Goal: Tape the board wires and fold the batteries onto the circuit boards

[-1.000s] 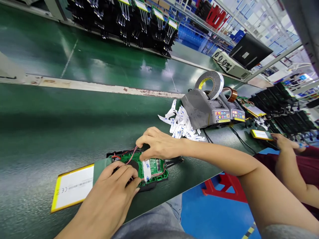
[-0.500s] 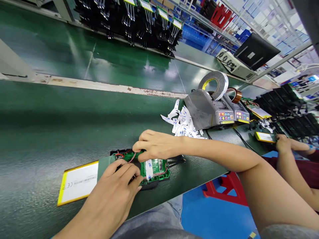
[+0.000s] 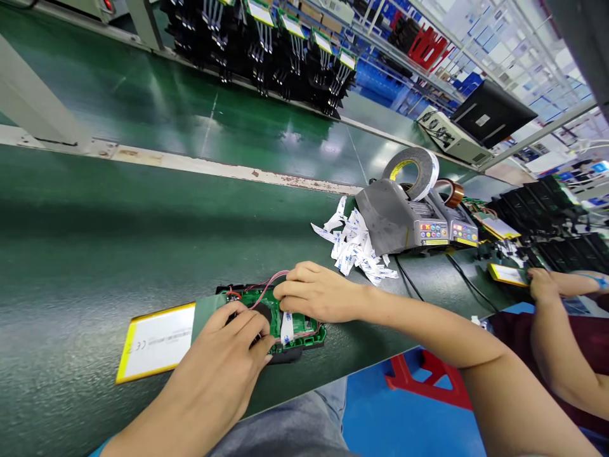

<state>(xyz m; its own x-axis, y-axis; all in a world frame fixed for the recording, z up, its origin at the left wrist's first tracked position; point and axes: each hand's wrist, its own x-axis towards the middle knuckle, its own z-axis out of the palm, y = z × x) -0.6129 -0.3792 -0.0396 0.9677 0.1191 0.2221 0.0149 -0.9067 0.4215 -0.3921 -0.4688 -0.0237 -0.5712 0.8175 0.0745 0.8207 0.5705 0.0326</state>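
Note:
A green circuit board in a black housing (image 3: 304, 339) lies on the green table in front of me. My left hand (image 3: 238, 343) rests over its left part, fingers bent and pressed on it; what they hold is hidden. My right hand (image 3: 316, 292) is above the board's upper right, its fingers closed at a pink wire (image 3: 270, 279) that arches up from the board. A white tape strip (image 3: 287, 328) lies across the board. To the left, a flat white battery with yellow edges (image 3: 159, 339) lies on the table, joined to a green flap beside my left hand.
Crumpled white liner strips (image 3: 354, 244) lie beside grey tape dispensers (image 3: 394, 219), with a grey tape roll (image 3: 416, 172) on top. Black cables cross the table at right. Another person's hand (image 3: 542, 284) is near a second battery (image 3: 509, 275). A red stool (image 3: 428, 377) stands below.
My right hand has moved slightly right and down, and the pink wire now loops higher above the board. My left hand has stayed almost in place. The whole view has shifted a little.

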